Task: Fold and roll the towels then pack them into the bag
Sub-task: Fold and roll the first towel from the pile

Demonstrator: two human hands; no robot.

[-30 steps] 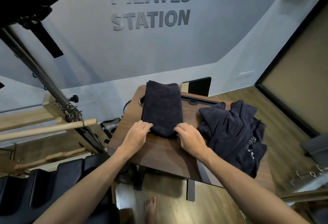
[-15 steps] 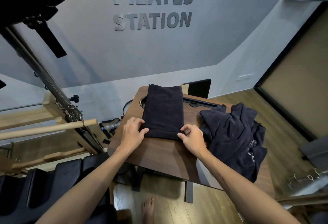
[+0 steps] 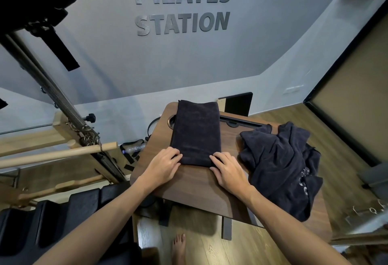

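Two bare hands rest at the near end of a folded dark towel [image 3: 197, 133] that lies lengthwise on a brown wooden table [image 3: 195, 182], its far end reaching the table's back edge and covering part of a round cutout there. The left hand [image 3: 162, 166] sits at the towel's near left corner, fingers curled with their tips on the cloth's edge; the right hand [image 3: 227, 170] sits at the near right corner, its fingers bent and their tips tucked against the towel's end. Whether either hand actually pinches the fabric or only presses on it is hard to tell from this angle, since the fingertips blend into the dark cloth. Just right of the folded towel, apart from it, a heap of crumpled dark towels [image 3: 281, 164] lies on the table and spills over its near right edge, with some pale printed lettering showing low on the heap. Behind the table stands a dark panel [image 3: 238, 104] against a grey wall with the raised lettering "PILATES STATION" [image 3: 183, 5]. To the left are a wooden bar [image 3: 58, 154], a metal spring frame [image 3: 63, 105] and black padded equipment [image 3: 52, 218]. One bare foot [image 3: 179, 248] stands on the wood floor below the table.
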